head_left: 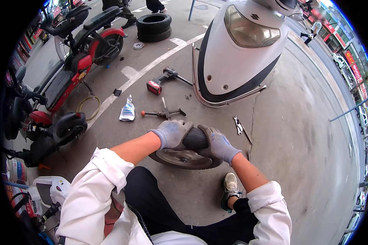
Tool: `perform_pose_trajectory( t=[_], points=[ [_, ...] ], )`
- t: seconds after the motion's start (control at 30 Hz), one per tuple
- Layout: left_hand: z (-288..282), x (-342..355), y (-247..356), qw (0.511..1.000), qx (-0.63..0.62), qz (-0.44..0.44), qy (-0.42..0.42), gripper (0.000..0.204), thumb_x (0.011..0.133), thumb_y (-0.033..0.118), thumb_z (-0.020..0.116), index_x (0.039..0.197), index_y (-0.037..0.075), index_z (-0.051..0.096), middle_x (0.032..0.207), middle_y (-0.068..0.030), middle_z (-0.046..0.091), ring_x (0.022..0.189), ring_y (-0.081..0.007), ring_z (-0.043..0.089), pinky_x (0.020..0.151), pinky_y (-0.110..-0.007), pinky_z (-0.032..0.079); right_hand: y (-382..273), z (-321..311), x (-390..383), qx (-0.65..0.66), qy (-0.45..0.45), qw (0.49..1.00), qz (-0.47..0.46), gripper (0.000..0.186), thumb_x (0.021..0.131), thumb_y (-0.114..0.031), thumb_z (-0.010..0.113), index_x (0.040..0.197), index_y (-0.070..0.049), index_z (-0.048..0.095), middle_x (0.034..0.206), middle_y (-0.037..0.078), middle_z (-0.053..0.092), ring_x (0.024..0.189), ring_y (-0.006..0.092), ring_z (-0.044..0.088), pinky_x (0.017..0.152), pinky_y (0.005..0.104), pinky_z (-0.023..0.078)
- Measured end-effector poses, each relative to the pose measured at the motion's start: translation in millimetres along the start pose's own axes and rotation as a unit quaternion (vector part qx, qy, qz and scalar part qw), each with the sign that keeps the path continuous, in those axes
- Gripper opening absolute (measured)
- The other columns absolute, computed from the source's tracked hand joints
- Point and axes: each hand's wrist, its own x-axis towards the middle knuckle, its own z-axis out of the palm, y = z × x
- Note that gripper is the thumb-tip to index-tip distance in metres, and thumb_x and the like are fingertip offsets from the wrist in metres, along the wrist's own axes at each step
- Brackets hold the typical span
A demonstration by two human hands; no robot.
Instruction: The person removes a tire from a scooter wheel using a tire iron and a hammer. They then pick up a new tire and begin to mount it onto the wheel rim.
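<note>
A small wheel with a black tyre stands tilted on the ground in front of me. My left hand, in a grey-blue work glove, curls over the tyre's upper left side. On the upper right side, my right hand, gloved alike, presses with fingers bent round the rubber. Both thumbs lie close to the dark tread between them. Just beyond the left hand is a metal tool with crossed bars and an orange knob. A white and blue spouted pouch stands beside it.
A white scooter with a chrome bumper bar is ahead. A red and black cordless power tool lies near it. An open-end wrench lies on the right. Stacked tyres are farther off, and a red electric bike is left.
</note>
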Motion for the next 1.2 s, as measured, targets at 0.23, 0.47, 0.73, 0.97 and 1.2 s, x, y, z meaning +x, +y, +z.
perform_pose_trajectory(
  t=[0.23, 0.47, 0.73, 0.97, 1.2],
  points=[
    [36, -46, -37, 0.971, -0.233, 0.026, 0.036, 0.104, 0.065, 0.037, 0.088, 0.147, -0.001, 0.036, 0.139, -0.0252, 0.050, 0.129, -0.0386, 0.050, 0.111, -0.043, 0.040, 8, 11, -10, -0.068, 0.036, 0.997, -0.023, 0.103, 0.065, -0.044, 0.088, 0.146, -0.003, 0.039, 0.144, 0.023, 0.046, 0.133, 0.0403, 0.045, 0.113, 0.0487, 0.035],
    [53, -45, -27, 0.977, -0.179, -0.035, 0.113, 0.090, 0.071, 0.037, 0.082, 0.145, 0.007, 0.040, 0.125, -0.0266, 0.058, 0.113, -0.0439, 0.059, 0.098, -0.048, 0.048, -1, -6, 14, -0.115, -0.005, 0.993, -0.032, 0.096, 0.061, -0.046, 0.089, 0.136, 0.000, 0.050, 0.129, 0.022, 0.058, 0.122, 0.0389, 0.054, 0.106, 0.0471, 0.043],
    [60, -22, -29, 0.975, -0.204, -0.014, 0.089, 0.085, 0.071, 0.034, 0.082, 0.145, 0.016, 0.043, 0.124, -0.0217, 0.062, 0.113, -0.0413, 0.061, 0.095, -0.047, 0.049, 10, 1, 3, -0.091, 0.007, 0.995, 0.033, 0.086, 0.059, -0.046, 0.091, 0.125, -0.002, 0.057, 0.115, 0.020, 0.065, 0.109, 0.0389, 0.062, 0.097, 0.0477, 0.048],
    [59, -36, -43, 0.971, -0.187, 0.070, 0.134, 0.076, 0.075, 0.037, 0.080, 0.138, 0.008, 0.049, 0.123, -0.0201, 0.063, 0.111, -0.0394, 0.062, 0.094, -0.045, 0.051, 5, 16, -5, -0.131, 0.061, 0.989, -0.022, 0.080, 0.062, -0.050, 0.088, 0.119, -0.003, 0.060, 0.107, 0.019, 0.067, 0.099, 0.0385, 0.065, 0.091, 0.0471, 0.050],
    [77, -47, -47, 0.969, -0.194, 0.089, 0.125, 0.069, 0.075, 0.037, 0.080, 0.134, 0.010, 0.054, 0.118, -0.0192, 0.065, 0.107, -0.0383, 0.064, 0.092, -0.044, 0.051, -8, 26, -22, -0.143, 0.050, 0.988, -0.030, 0.065, 0.074, -0.045, 0.080, 0.121, -0.003, 0.060, 0.108, 0.019, 0.066, 0.103, 0.0368, 0.064, 0.092, 0.0471, 0.049]
  ],
)
